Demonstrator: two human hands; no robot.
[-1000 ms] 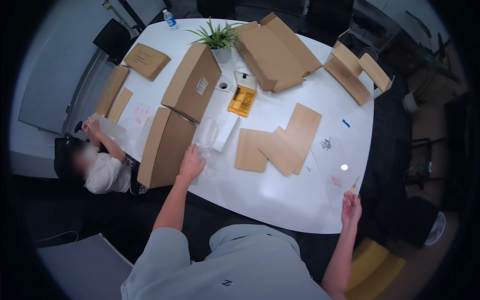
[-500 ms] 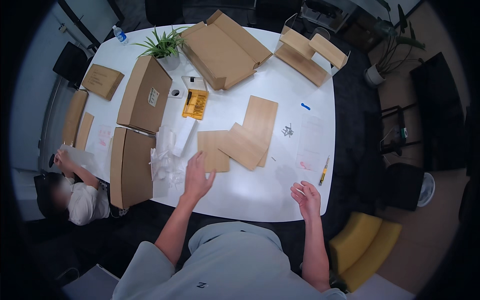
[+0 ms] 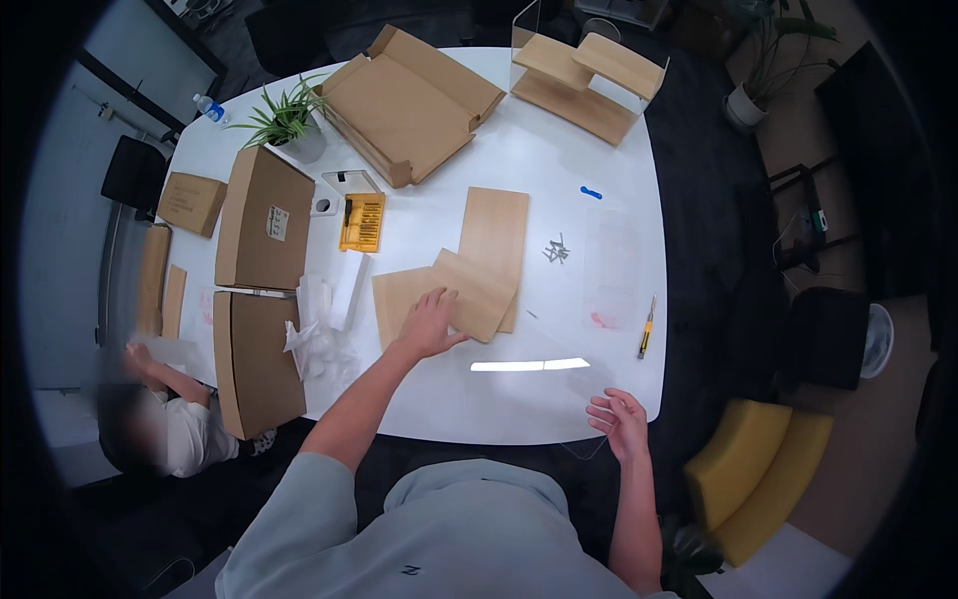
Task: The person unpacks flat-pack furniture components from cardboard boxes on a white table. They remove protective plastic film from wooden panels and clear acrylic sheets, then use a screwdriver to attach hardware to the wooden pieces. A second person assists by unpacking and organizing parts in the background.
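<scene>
Three wood boards (image 3: 483, 295) lie overlapped on the white table (image 3: 504, 414), seemingly for easy reach: left hand (image 3: 429, 327) at the uppermost's left edge, clasp or touch indeterminable; right hand (image 3: 623, 423) near right, empty, fingers apart; screws (image 3: 556, 250) heaped right, perhaps against straying.

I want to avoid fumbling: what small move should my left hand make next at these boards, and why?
Probably close your left hand on the top board and lift it: the hand is right at that board, which overlaps the left board and the far board, and your right hand looks empty.
</scene>
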